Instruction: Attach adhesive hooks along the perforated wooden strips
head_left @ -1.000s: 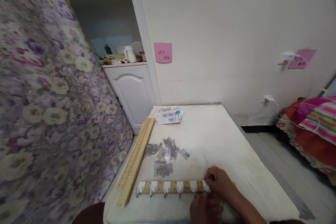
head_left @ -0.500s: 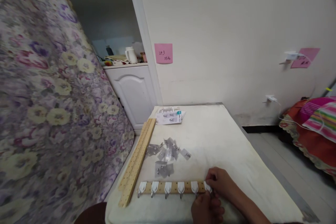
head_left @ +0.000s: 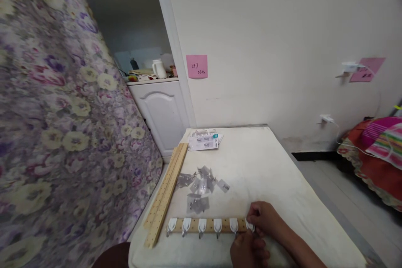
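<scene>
- White hook, directly between the two grips: the right grip appears to pinch its upper edge, and so small a piece could slip or twist if that hold is uneven.
- Left grip, just below the hook, has curled fingers with the thumb at the metal end; whether it pinches anything, I cannot tell. Opposed pushes from the two could leave the hook crooked.
- Drilled strip, beneath the hook and running left from the grips, rests on the cloth-covered tabletop; a hard sideways push might slide it. Its right end is partly masked by the right grip, so poor alignment there would be easy to miss.
- Five other hooks, in a row left of the grips: their metal ends jut past the strip's near edge, where a passing wrist could catch them.
- Clear packets, ahead and left of the grips: light and loosely heaped, they could scatter if brushed.
- Two longer strips, farther left, lie close to the edge; a knock might tip one off.
</scene>
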### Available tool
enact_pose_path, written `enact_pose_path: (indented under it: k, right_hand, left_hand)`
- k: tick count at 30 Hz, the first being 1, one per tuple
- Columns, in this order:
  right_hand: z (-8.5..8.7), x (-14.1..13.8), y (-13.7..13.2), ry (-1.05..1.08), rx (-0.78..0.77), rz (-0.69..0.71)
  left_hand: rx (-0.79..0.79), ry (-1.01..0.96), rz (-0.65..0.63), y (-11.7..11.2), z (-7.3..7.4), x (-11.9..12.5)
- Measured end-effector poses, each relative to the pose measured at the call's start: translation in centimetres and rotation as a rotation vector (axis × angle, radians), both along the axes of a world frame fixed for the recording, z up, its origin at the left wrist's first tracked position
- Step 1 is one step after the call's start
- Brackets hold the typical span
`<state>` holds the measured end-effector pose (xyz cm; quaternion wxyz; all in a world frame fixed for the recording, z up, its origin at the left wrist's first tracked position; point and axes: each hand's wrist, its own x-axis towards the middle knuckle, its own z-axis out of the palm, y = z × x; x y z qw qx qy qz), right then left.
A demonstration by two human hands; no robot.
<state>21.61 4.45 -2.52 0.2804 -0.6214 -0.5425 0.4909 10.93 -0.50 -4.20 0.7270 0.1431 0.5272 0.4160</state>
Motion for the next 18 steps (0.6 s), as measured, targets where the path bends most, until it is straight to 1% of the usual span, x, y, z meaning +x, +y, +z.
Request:
enact_pose_path:
  k: [3,6,11,16,18]
  right_hand:
    - [0.3,0.2,0.5,0.005,-0.077,0.042]
    - [0.5,0.6,1.0,0.003,-0.120,0.081]
    - [0.6,1.0,1.8,-0.023,-0.175,0.137]
    - [0.2,1.1,2.1,-0.059,-0.156,0.180]
    - [0.0,1.2,2.3,-0.062,-0.137,0.182]
  left_hand:
    - [0.009,0.048,-0.003,-0.1,0.3,0.0]
    - [0.026,0.089,0.002,-0.2,0.5,0.0]
    - [0.058,0.109,-0.004,-0.2,0.4,0.1]
    - [0.103,0.163,-0.043,-0.1,0.3,-0.2]
    - [0.095,0.178,-0.067,-0.1,0.3,-0.2]
